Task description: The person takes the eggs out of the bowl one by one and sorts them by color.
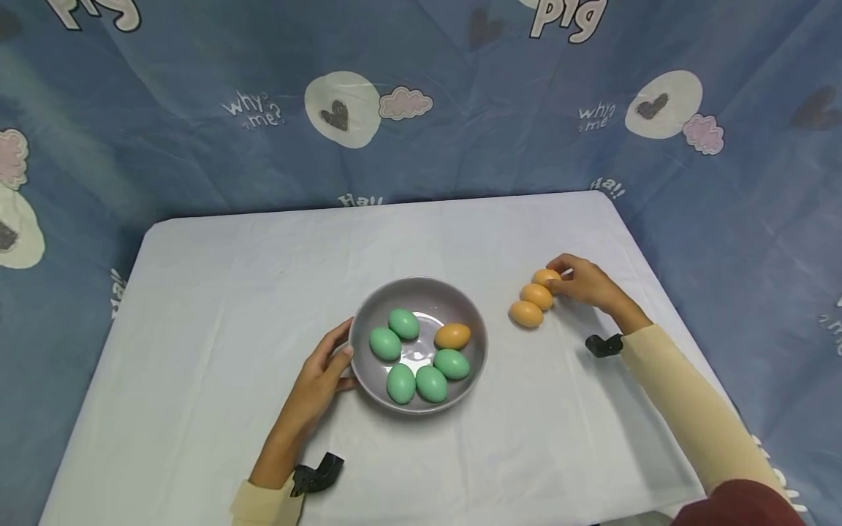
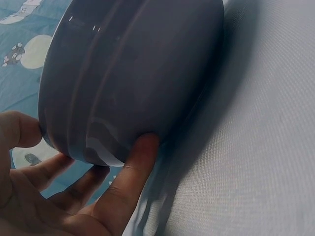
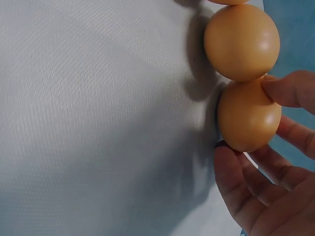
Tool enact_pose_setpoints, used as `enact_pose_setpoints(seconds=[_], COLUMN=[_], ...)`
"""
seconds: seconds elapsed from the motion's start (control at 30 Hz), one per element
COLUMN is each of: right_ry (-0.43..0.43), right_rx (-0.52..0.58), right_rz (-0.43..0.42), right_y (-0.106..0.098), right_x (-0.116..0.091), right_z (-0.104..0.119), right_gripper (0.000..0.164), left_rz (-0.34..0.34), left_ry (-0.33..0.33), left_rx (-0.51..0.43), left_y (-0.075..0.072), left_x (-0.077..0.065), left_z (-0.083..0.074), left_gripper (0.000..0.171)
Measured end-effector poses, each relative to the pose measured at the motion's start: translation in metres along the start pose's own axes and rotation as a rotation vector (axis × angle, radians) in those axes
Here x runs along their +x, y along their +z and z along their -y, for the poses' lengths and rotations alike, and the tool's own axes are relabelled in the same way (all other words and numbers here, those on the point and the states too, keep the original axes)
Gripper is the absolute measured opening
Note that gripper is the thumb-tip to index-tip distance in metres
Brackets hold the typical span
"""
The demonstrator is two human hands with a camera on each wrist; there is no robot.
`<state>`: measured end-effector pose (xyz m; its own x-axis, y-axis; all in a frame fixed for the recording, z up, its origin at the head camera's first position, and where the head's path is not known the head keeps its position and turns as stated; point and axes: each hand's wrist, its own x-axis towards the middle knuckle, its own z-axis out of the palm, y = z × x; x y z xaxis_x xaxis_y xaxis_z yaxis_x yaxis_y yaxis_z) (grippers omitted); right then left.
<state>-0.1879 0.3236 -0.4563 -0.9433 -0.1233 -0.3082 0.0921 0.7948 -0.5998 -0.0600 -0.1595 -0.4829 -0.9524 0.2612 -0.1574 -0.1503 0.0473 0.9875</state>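
Observation:
At the left side of a grey bowl point(image 1: 421, 292), my left hand point(image 1: 321, 372) grips it, thumb at the rim and other fingers against the outer wall. The left wrist view shows the underside of the bowl point(image 2: 138, 69) close up, with fingertips on it. Inside lie several green eggs point(image 1: 430, 383) and one orange-yellow egg point(image 1: 452, 336). To the right, three more orange-yellow eggs form a slanting row on the cloth. My right hand point(image 1: 585, 283) pinches the farthest egg point(image 3: 248, 115) between thumb and fingers. Its neighbour, the middle egg point(image 3: 241, 42), sits right against it.
A white cloth point(image 1: 217, 307) covers the table. The nearest egg of the row point(image 1: 526, 314) lies a short way right of the bowl. Behind and beside the table hangs a blue printed curtain point(image 1: 460, 146). Black wrist cameras sit on both sleeves.

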Motion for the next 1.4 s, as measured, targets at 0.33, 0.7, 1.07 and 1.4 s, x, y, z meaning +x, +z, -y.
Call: enact_pose_setpoints(seconds=[0.33, 0.7, 1.07, 1.4], right_ry=[-0.001, -0.009, -0.113, -0.257], right_rx=[0.012, -0.041, -0.082, -0.075], right_rz=[0.021, 0.005, -0.024, -0.004], right_y=[-0.002, -0.01, -0.016, -0.008], right_x=[0.001, -0.007, -0.016, -0.026], right_z=[-0.001, 0.011, 0.042, 0.082], right_gripper=[0.038, 0.05, 0.044, 0.038], left_rz=[-0.008, -0.011, -0.011, -0.009], left_ry=[-0.014, -0.017, -0.022, -0.012], left_rx=[0.001, -0.001, 0.007, 0.002], left_y=[0.001, 0.0, 0.0, -0.001], left_x=[0.001, 0.0, 0.0, 0.001], left_z=[-0.001, 0.0, 0.0, 0.001], left_gripper=[0.052, 0.051, 0.052, 0.052])
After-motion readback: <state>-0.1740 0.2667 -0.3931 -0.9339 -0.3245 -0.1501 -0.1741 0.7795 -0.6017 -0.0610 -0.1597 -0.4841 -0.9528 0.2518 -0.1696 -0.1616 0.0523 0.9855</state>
